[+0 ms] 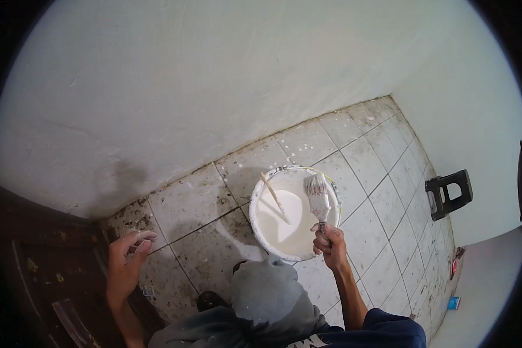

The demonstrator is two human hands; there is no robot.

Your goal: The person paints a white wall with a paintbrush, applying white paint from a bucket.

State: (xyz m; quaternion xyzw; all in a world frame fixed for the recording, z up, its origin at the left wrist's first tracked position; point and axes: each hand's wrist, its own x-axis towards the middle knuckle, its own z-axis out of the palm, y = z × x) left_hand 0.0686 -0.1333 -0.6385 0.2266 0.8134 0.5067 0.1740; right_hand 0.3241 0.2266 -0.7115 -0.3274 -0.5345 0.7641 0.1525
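A paintbrush (pixel 317 198) with white paint on its bristles is held upright by its handle in my right hand (pixel 329 244), above the right side of a bucket. The round bucket (pixel 253 209) stands on the tiled floor and holds white paint (pixel 267 230). A thin wooden stick (pixel 273 193) leans inside it, its lower end in the paint. At the left, my left hand (pixel 128 256) is raised with fingers curled and nothing seen in it; the thumb and fingertips bear white smears. Whether thumb and fingers touch is hard to tell.
A pale wall (pixel 200 87) runs behind the bucket and meets another at the right. A black step stool (pixel 450 195) is by the right wall. Dark brown wooden panelling (pixel 48 269) stands at the left. A small blue container (pixel 453 302) lies at lower right. Paint spots mark the floor tiles (pixel 304 139).
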